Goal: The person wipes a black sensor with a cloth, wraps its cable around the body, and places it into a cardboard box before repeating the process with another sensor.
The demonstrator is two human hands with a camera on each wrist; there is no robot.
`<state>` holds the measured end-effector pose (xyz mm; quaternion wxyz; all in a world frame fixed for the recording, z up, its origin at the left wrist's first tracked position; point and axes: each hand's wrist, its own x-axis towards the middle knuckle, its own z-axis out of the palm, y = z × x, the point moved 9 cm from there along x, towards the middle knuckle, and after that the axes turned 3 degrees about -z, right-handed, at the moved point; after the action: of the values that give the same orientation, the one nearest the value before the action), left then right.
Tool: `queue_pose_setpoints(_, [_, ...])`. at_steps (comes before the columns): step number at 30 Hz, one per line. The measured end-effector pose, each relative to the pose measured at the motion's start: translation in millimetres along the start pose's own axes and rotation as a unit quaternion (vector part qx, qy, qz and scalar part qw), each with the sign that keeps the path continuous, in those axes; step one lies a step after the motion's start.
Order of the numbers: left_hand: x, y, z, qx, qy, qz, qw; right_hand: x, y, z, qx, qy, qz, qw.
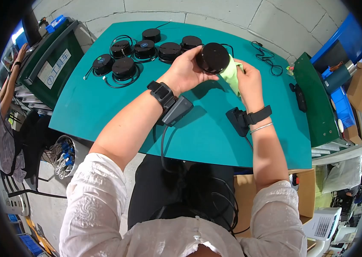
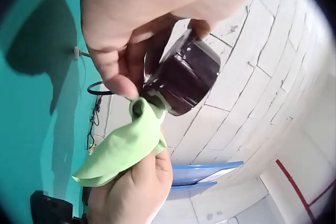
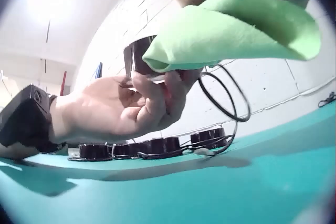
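Note:
My left hand (image 1: 185, 75) holds a glossy black round device (image 1: 213, 58) above the table, gripping it at its side between thumb and fingers. A dark cable (image 3: 231, 111) hangs in a loop beside it in the right wrist view. My right hand (image 1: 250, 83) pinches a light green cloth (image 1: 231, 77), whose upper end lies against the side of the device. In the left wrist view the cloth (image 2: 121, 150) is bunched over the right fingertips, close to the left fingers. Part of the device is covered by the cloth in the right wrist view.
Several similar black devices (image 1: 124, 68) with coiled cables stand on the green table (image 1: 181, 132), to the left and behind my hands. A loose black cable (image 1: 268, 58) lies at the back right. Green cabinets (image 1: 318, 103) flank the table, and another person (image 1: 5, 124) is at the far left.

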<state>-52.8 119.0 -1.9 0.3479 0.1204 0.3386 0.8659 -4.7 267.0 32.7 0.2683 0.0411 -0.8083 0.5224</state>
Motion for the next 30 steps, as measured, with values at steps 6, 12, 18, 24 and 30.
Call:
queue_pose_setpoints(6, [3,1,14,0.052,-0.071,0.035,0.996,1,24,21,0.347,-0.031,0.120,0.930])
queue_pose_setpoints(12, [-12,2,35,0.207,-0.125,0.050,0.969,1,17,22,0.397,-0.054,0.098,0.911])
queue_pose_setpoints(18, [-15,13,43,0.347,-0.095,0.128,0.924,5,2,8,0.202,-0.017,-0.024,0.979])
queue_pose_setpoints(24, [-7,4,34,0.388,-0.072,0.126,0.910,4,-20,-5,-0.021,0.026,-0.126,0.991])
queue_pose_setpoints(30, [-6,15,21,0.448,-0.001,0.165,0.879,-9,-57,-11,-0.123,0.049,-0.171,0.976])
